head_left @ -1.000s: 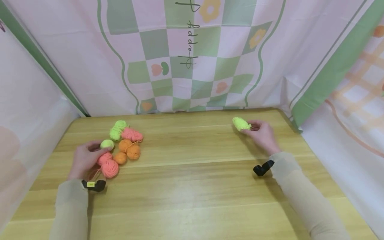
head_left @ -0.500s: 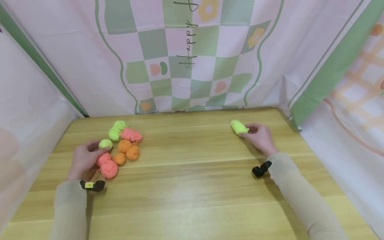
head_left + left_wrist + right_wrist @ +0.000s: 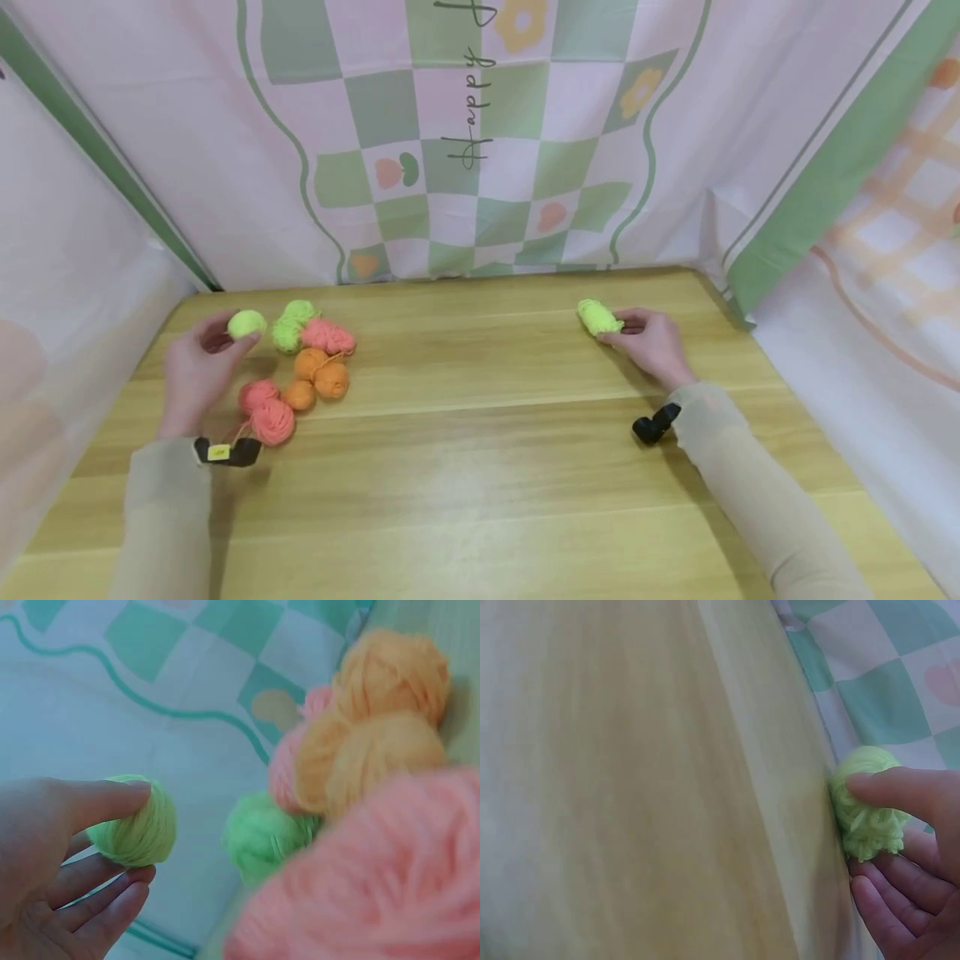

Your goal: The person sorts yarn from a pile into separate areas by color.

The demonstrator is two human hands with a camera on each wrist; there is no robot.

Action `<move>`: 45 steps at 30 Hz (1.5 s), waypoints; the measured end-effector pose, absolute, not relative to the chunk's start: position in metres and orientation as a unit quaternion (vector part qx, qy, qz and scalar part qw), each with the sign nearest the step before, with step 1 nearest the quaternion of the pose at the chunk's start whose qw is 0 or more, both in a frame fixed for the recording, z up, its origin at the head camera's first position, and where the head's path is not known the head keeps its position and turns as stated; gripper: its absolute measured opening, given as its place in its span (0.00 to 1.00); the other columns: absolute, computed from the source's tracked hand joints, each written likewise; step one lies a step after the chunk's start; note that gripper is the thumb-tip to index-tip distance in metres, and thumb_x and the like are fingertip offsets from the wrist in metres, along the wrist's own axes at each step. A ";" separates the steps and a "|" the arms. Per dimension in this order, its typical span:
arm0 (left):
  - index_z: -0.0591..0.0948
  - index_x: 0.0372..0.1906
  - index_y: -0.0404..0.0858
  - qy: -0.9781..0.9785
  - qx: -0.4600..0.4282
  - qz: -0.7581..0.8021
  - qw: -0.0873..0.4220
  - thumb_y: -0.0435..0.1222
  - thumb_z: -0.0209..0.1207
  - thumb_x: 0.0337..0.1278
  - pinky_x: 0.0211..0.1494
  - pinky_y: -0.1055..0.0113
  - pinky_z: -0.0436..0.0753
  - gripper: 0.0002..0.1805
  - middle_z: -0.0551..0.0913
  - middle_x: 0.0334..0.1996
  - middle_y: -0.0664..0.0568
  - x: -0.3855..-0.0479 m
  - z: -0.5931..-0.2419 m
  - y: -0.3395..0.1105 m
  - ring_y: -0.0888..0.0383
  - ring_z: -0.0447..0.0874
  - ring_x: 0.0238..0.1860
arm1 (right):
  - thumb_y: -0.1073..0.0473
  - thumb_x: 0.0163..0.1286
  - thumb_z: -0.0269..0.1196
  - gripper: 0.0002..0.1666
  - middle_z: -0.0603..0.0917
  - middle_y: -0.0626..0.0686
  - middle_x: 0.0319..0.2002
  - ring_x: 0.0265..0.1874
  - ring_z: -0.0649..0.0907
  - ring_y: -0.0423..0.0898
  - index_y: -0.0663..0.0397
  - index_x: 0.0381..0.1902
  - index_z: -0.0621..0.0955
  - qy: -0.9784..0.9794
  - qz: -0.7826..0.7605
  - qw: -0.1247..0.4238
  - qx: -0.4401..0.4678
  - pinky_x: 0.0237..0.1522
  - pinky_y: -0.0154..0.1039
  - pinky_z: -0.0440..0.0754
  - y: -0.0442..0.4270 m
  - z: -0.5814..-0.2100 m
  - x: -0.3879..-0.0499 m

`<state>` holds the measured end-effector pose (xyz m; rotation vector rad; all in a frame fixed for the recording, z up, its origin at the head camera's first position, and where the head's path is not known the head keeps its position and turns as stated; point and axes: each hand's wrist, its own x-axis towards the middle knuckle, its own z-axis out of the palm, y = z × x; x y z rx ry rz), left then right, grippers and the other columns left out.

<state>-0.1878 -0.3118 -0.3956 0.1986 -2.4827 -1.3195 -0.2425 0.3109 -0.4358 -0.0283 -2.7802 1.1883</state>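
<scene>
My left hand [image 3: 197, 367] pinches a round yellow-green yarn ball [image 3: 247, 324] between thumb and fingers, raised above the table at the left. In the left wrist view the thumb lies across that ball [image 3: 150, 832]. Across the table, my right hand [image 3: 651, 346] pinches one end of a longer yellow-green yarn skein [image 3: 598, 317]. The right wrist view has the thumb over this skein [image 3: 868, 817], fingers beneath; it sits at or just above the tabletop, I cannot tell which. Beside my left hand lie pink yarn balls [image 3: 272, 421] and orange yarn balls [image 3: 331, 379].
Behind the orange balls, another yellow-green yarn skein [image 3: 294, 327] touches a pink yarn skein [image 3: 328, 336]. A loose strand trails from the near pink balls. The wooden table [image 3: 465, 467] ends at a patterned cloth [image 3: 480, 167] hanging at the back, with more cloth on both sides.
My left hand has lifted the yellow-green yarn ball off the group and carried it back and slightly left. The right hand lowered its skein slightly, then held still.
</scene>
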 end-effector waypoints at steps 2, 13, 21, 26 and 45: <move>0.78 0.66 0.33 -0.867 0.066 -0.462 0.176 0.44 0.69 0.63 0.48 0.82 0.78 0.31 0.81 0.57 0.35 -0.189 -0.390 -0.307 0.68 0.79 0.46 | 0.50 0.63 0.75 0.33 0.84 0.67 0.51 0.49 0.84 0.61 0.66 0.58 0.81 -0.918 0.391 0.058 -0.010 0.52 0.55 0.82 0.311 -0.436 -0.242; 0.79 0.66 0.36 -0.834 0.033 -0.509 0.212 0.41 0.70 0.62 0.54 0.76 0.80 0.29 0.83 0.57 0.42 -0.193 -0.369 -0.271 0.62 0.81 0.50 | 0.51 0.63 0.76 0.32 0.84 0.67 0.51 0.48 0.84 0.61 0.66 0.58 0.81 -0.919 0.388 0.062 -0.008 0.52 0.54 0.82 0.309 -0.434 -0.243; 0.78 0.66 0.36 -0.834 -0.022 -0.514 0.197 0.38 0.69 0.63 0.56 0.68 0.82 0.28 0.83 0.57 0.41 -0.196 -0.373 -0.243 0.57 0.81 0.51 | 0.51 0.63 0.75 0.33 0.84 0.67 0.51 0.49 0.84 0.61 0.66 0.59 0.81 -0.917 0.393 0.060 -0.011 0.52 0.54 0.82 0.311 -0.436 -0.241; 0.80 0.64 0.38 -0.839 -0.054 -0.510 0.182 0.39 0.70 0.63 0.55 0.66 0.82 0.26 0.85 0.54 0.45 -0.194 -0.381 -0.225 0.55 0.83 0.50 | 0.49 0.63 0.75 0.33 0.84 0.67 0.51 0.49 0.84 0.61 0.66 0.58 0.81 -0.919 0.390 0.066 -0.009 0.52 0.54 0.82 0.314 -0.438 -0.241; 0.81 0.62 0.35 -0.829 -0.131 -0.527 0.135 0.37 0.72 0.60 0.54 0.55 0.84 0.25 0.84 0.54 0.46 -0.205 -0.399 -0.172 0.49 0.84 0.49 | 0.49 0.63 0.75 0.33 0.85 0.68 0.49 0.47 0.85 0.60 0.67 0.57 0.82 -0.919 0.387 0.075 0.000 0.50 0.54 0.83 0.311 -0.437 -0.242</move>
